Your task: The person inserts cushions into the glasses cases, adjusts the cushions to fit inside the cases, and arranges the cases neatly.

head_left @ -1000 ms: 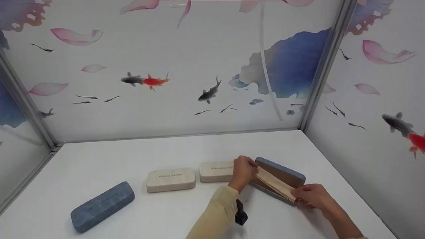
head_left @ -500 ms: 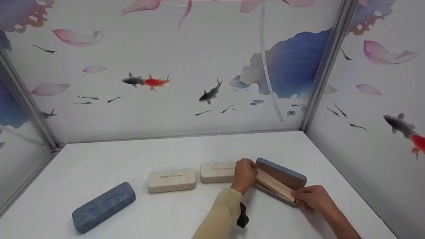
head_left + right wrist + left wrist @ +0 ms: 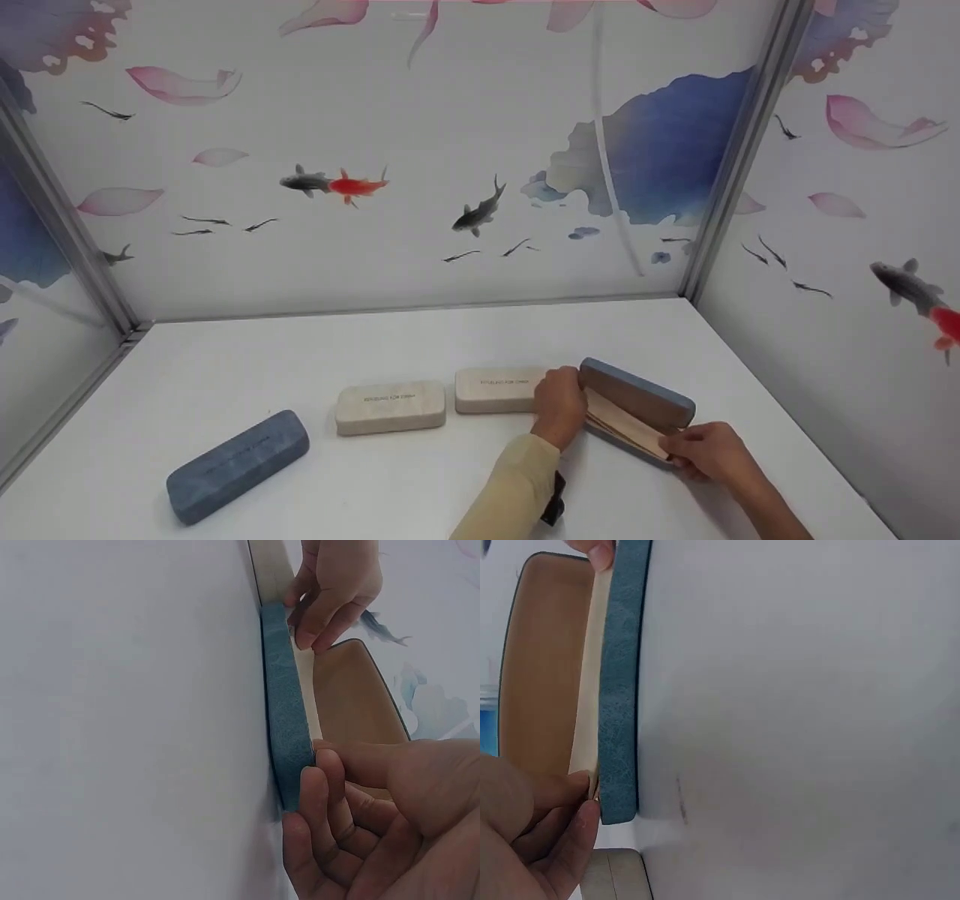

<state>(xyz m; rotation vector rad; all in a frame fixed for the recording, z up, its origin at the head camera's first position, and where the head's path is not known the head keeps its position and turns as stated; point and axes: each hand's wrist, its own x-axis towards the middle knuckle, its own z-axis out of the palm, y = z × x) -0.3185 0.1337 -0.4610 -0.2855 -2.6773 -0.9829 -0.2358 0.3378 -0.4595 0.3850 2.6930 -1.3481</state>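
Note:
A blue glasses case (image 3: 637, 386) lies open at the table's right, its brown-lined lid raised. Inside its base is a flat, folded beige cloth (image 3: 626, 426). My left hand (image 3: 561, 405) pinches the cloth's far-left end between thumb and fingers, as the left wrist view shows at the case's blue wall (image 3: 621, 690). At the near-right end, my right hand (image 3: 709, 451) pinches the cloth at the rim; in the right wrist view its other fingers (image 3: 298, 840) curl beside the case's end. The bottom of the case is hidden by the cloth.
Two shut cream cases stand left of the open one: one cream case (image 3: 495, 391) partly behind my left hand, another cream case (image 3: 390, 409) farther left. A shut blue case (image 3: 238, 466) lies slanted at the front left. Printed wall panels (image 3: 375, 247) border the white table (image 3: 360, 495).
Between my hands the beige cloth has sunk lower into the case base. My left hand has come down a little with it; my right hand stays at the near end.

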